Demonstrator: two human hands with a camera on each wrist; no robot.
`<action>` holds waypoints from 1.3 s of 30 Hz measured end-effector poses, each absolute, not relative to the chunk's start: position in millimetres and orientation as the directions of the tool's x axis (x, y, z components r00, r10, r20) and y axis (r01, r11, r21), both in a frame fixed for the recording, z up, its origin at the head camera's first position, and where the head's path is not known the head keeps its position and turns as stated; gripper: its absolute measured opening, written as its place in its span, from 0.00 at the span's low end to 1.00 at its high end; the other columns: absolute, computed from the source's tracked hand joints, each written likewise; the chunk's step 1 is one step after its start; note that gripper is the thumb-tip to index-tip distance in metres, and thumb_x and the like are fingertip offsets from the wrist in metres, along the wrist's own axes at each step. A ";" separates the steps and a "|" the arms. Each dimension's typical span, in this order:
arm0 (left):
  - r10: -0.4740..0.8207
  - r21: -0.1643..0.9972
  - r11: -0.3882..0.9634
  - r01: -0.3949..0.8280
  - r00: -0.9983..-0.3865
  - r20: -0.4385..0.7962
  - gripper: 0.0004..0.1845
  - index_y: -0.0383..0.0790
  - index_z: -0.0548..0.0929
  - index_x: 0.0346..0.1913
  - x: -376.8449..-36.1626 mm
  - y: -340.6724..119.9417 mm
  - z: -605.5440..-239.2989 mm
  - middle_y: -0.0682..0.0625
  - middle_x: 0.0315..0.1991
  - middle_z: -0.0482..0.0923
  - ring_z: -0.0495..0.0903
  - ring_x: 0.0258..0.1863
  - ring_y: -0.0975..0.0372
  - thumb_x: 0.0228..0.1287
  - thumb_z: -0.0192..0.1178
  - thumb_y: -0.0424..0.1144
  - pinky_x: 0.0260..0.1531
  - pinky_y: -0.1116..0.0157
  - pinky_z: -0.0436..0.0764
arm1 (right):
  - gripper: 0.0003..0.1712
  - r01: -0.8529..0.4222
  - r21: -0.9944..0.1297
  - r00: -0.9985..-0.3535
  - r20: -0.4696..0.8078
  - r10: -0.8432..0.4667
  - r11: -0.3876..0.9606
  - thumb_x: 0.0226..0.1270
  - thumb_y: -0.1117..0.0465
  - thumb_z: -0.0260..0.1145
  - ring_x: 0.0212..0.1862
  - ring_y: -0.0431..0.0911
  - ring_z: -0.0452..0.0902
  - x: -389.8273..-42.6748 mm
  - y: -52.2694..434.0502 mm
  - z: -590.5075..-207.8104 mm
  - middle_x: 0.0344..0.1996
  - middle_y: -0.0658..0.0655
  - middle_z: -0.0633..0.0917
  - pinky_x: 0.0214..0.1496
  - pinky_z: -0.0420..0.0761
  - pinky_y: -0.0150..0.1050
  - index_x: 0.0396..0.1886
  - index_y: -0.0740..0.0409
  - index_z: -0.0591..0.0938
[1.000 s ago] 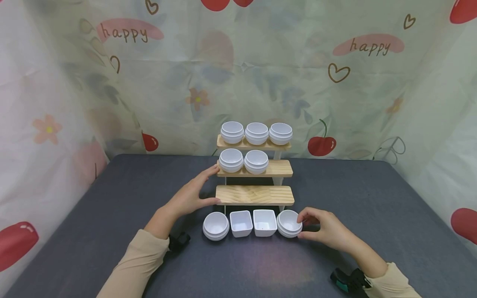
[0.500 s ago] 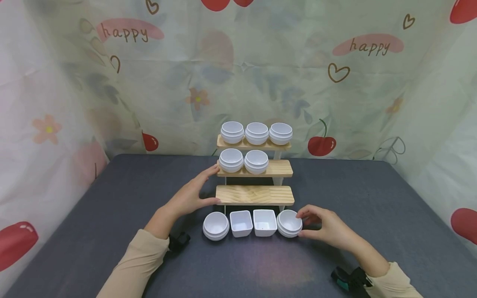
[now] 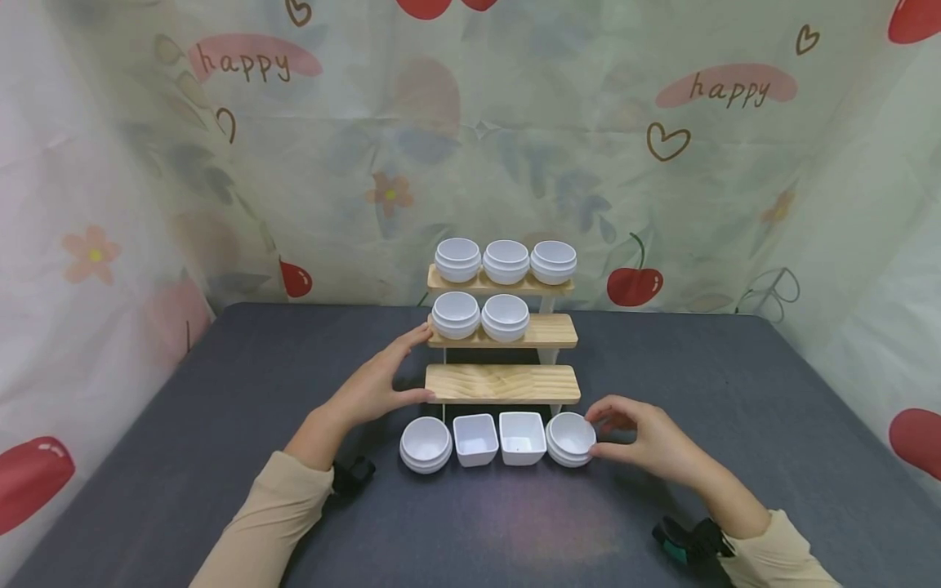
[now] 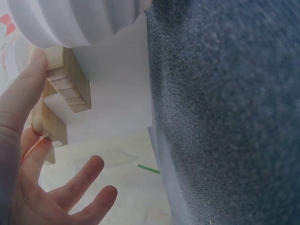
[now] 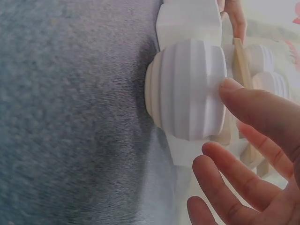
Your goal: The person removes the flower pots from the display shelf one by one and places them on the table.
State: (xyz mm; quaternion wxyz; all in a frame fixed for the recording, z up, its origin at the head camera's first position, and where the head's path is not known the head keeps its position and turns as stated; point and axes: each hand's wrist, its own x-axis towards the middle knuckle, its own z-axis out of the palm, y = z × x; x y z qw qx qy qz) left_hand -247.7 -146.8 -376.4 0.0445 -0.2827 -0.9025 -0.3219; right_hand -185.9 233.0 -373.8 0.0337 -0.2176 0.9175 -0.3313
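Note:
My left hand (image 3: 375, 384) rests against the left end of a tiered wooden stand (image 3: 503, 384). In the left wrist view its thumb (image 4: 30, 79) touches the end of one board and a finger reaches another; the remaining fingers spread loosely. At the right end of the front row, my right hand (image 3: 647, 441) is at the side of a round white ribbed bowl (image 3: 572, 441). Its thumb (image 5: 253, 105) meets the bowl's rim in the right wrist view, and the other fingers lie loosely spread beside it. Whether those fingers touch the bowl cannot be told.
Along the stand's front stand two square white bowls (image 3: 523, 441) and another round bowl (image 3: 425, 445). Three round bowls (image 3: 506, 261) sit on the top board, two more (image 3: 505, 318) on the middle one. Dark grey cloth (image 3: 220, 457) covers the table; a printed curtain (image 3: 500, 188) hangs behind.
My right hand has shifted slightly away from me along the right side of the round bowl. The left hand, the stand and the bowls stay where they were.

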 end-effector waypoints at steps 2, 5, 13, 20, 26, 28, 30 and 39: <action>0.483 0.556 0.631 0.541 -0.835 0.264 0.48 0.46 0.54 0.72 -247.9 -146.8 -376.5 0.47 0.75 0.50 0.61 0.70 0.52 0.51 0.70 0.44 0.66 0.54 0.65 | 0.21 -0.389 -0.618 -0.900 0.095 -0.425 0.684 0.49 0.55 0.74 0.40 0.43 0.81 -185.9 232.9 -372.0 0.40 0.51 0.83 0.46 0.82 0.37 0.43 0.52 0.79; 0.483 0.557 0.630 0.541 -0.835 0.264 0.48 0.45 0.54 0.72 -247.6 -146.8 -376.1 0.47 0.74 0.50 0.60 0.70 0.52 0.51 0.70 0.43 0.66 0.54 0.65 | 0.21 -0.403 -0.611 -0.898 0.119 -0.424 0.682 0.50 0.55 0.74 0.42 0.45 0.81 -186.2 232.0 -368.2 0.40 0.52 0.84 0.47 0.82 0.39 0.43 0.54 0.80; 0.481 0.562 0.631 0.535 -0.838 0.258 0.47 0.45 0.54 0.72 -246.7 -146.4 -374.4 0.46 0.74 0.50 0.60 0.70 0.51 0.51 0.70 0.43 0.67 0.53 0.65 | 0.18 -0.438 -0.605 -0.891 0.191 -0.413 0.665 0.54 0.57 0.72 0.42 0.49 0.82 -191.8 223.1 -354.5 0.41 0.56 0.84 0.48 0.82 0.41 0.44 0.56 0.80; 0.483 0.561 0.629 0.539 -0.836 0.261 0.48 0.45 0.54 0.72 -247.2 -146.6 -375.1 0.47 0.75 0.50 0.60 0.70 0.52 0.51 0.70 0.43 0.66 0.53 0.65 | 0.15 -0.490 -0.581 -0.871 0.295 -0.393 0.650 0.59 0.60 0.68 0.41 0.42 0.82 -203.1 207.5 -340.5 0.41 0.55 0.85 0.47 0.82 0.37 0.46 0.57 0.79; 0.482 0.561 0.631 0.536 -0.837 0.258 0.48 0.46 0.54 0.72 -248.1 -146.8 -376.3 0.47 0.75 0.50 0.60 0.70 0.52 0.51 0.70 0.44 0.66 0.53 0.66 | 0.19 -0.477 -0.604 -0.879 0.337 -0.337 0.638 0.60 0.61 0.67 0.44 0.50 0.83 -214.1 190.9 -331.3 0.44 0.60 0.85 0.47 0.82 0.44 0.51 0.57 0.77; 0.482 0.560 0.630 0.537 -0.837 0.260 0.48 0.46 0.54 0.72 -248.3 -146.9 -376.5 0.47 0.75 0.50 0.60 0.70 0.52 0.51 0.70 0.44 0.66 0.53 0.66 | 0.21 -0.477 -0.617 -0.879 0.349 -0.325 0.626 0.60 0.62 0.67 0.44 0.51 0.83 -217.5 185.6 -329.5 0.45 0.61 0.85 0.48 0.81 0.49 0.53 0.58 0.76; 0.483 0.560 0.629 0.540 -0.835 0.263 0.48 0.46 0.54 0.72 -248.5 -146.9 -376.6 0.47 0.75 0.50 0.60 0.70 0.52 0.51 0.70 0.44 0.66 0.53 0.66 | 0.22 -0.468 -0.632 -0.883 0.351 -0.310 0.618 0.59 0.62 0.67 0.45 0.52 0.83 -221.1 180.6 -328.0 0.47 0.62 0.84 0.49 0.81 0.50 0.54 0.58 0.75; 0.483 0.559 0.628 0.541 -0.834 0.265 0.48 0.46 0.54 0.72 -248.7 -147.1 -376.8 0.47 0.75 0.50 0.60 0.70 0.52 0.50 0.70 0.44 0.66 0.53 0.66 | 0.26 -0.456 -0.660 -0.889 0.367 -0.274 0.597 0.59 0.61 0.68 0.46 0.54 0.83 -237.3 164.2 -328.1 0.50 0.64 0.82 0.50 0.81 0.51 0.58 0.56 0.73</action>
